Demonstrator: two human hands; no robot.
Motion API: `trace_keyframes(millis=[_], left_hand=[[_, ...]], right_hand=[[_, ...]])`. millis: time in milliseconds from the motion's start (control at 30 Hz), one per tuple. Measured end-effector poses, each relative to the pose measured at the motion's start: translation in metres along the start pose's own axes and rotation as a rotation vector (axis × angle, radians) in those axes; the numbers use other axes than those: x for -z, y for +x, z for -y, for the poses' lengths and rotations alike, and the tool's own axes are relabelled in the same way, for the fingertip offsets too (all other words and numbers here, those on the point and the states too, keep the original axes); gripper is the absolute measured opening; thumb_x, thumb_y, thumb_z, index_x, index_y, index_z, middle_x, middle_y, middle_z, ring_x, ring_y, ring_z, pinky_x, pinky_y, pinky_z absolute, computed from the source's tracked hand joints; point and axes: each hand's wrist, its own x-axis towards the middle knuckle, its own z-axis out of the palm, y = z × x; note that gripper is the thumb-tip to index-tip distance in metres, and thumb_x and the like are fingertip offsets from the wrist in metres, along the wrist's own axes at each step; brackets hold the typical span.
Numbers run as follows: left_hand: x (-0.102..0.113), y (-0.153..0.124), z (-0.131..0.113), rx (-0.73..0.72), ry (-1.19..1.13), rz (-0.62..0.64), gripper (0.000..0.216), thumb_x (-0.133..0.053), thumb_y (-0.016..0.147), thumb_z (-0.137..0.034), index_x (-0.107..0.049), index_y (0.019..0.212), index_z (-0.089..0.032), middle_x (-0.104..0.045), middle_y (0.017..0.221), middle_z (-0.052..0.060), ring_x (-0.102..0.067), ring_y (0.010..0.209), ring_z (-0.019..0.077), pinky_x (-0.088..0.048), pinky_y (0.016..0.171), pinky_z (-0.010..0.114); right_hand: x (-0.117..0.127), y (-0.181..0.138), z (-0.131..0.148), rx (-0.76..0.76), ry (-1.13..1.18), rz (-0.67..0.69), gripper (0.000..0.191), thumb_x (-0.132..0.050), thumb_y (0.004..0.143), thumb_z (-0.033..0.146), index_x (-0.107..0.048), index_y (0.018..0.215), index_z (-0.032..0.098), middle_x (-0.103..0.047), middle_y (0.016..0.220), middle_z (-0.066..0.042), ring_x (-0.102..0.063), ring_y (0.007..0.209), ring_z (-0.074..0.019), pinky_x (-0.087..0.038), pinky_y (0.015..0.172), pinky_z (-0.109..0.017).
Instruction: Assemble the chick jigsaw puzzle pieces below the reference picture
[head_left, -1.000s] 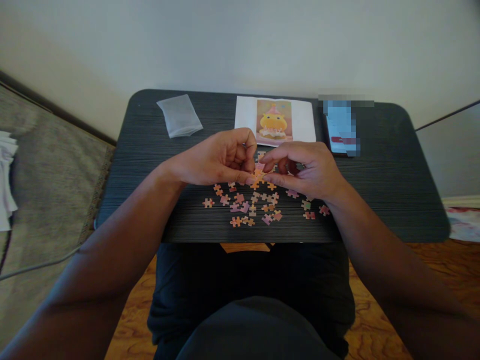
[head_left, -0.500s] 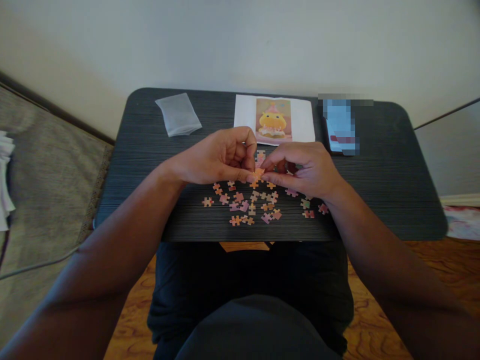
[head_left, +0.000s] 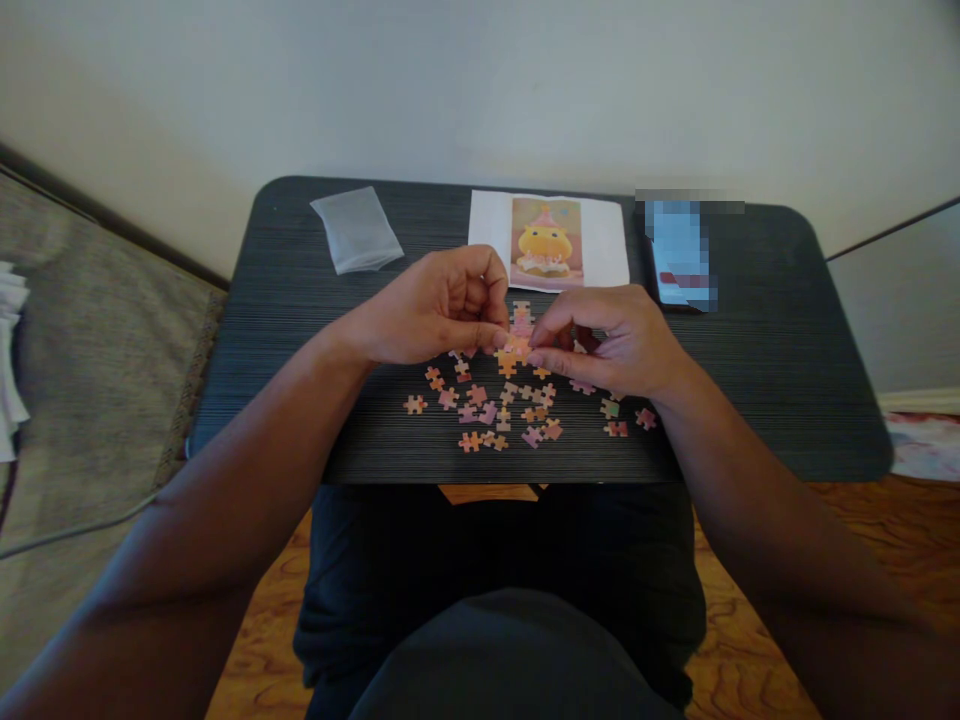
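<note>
My left hand (head_left: 439, 305) and my right hand (head_left: 611, 335) meet over the middle of a dark table (head_left: 300, 300). Both pinch a small orange cluster of joined puzzle pieces (head_left: 514, 352) between thumb and forefinger, the left from the left side and the right from the right. More joined pink pieces (head_left: 522, 318) lie just behind it. Several loose pink, orange and purple puzzle pieces (head_left: 491, 412) are scattered on the table in front of my hands. A reference picture (head_left: 547, 240) of a yellow character lies on a white sheet beyond my hands.
A clear empty plastic bag (head_left: 358, 230) lies at the back left of the table. A blurred blue item (head_left: 679, 250) sits at the back right. My lap in dark clothing (head_left: 502, 580) is below the table's near edge. Wooden floor and a rug flank it.
My left hand has shifted slightly left and up, opening a small gap. The orange cluster between both hands now shows more. The loose pieces have not moved.
</note>
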Motion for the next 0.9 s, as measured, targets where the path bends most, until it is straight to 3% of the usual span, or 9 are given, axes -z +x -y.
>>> trace_keyframes(millis=[167, 367, 900], left_hand=[[-0.001, 0.000, -0.001, 0.007, -0.010, 0.004, 0.033, -0.084, 0.094, -0.027, -0.054, 0.108, -0.027, -0.079, 0.097, 0.003, -0.079, 0.084, 0.0151, -0.060, 0.072, 0.027], [-0.002, 0.001, -0.002, 0.010, 0.043, 0.000, 0.035, -0.084, 0.096, -0.036, -0.052, 0.107, -0.027, -0.076, 0.094, 0.002, -0.079, 0.084, 0.0153, -0.059, 0.072, 0.028], [-0.011, 0.007, 0.000, -0.013, 0.037, -0.088, 0.028, -0.084, 0.097, -0.032, -0.058, 0.103, -0.025, -0.076, 0.090, 0.002, -0.074, 0.078, 0.0135, -0.059, 0.075, 0.028]], right_hand=[[0.000, -0.001, -0.002, -0.001, 0.046, -0.009, 0.027, -0.091, 0.103, 0.051, -0.085, 0.097, 0.025, -0.077, 0.077, 0.002, -0.059, 0.062, -0.0131, -0.047, 0.062, -0.032], [-0.001, -0.003, -0.004, -0.065, 0.074, 0.012, 0.030, -0.095, 0.100, 0.052, -0.090, 0.116, 0.027, -0.089, 0.091, 0.000, -0.068, 0.066, -0.0131, -0.048, 0.060, -0.029], [0.001, 0.000, -0.003, 0.022, 0.029, -0.001, 0.017, -0.094, 0.102, 0.040, -0.088, 0.103, 0.024, -0.084, 0.082, 0.001, -0.066, 0.065, -0.0124, -0.051, 0.064, -0.032]])
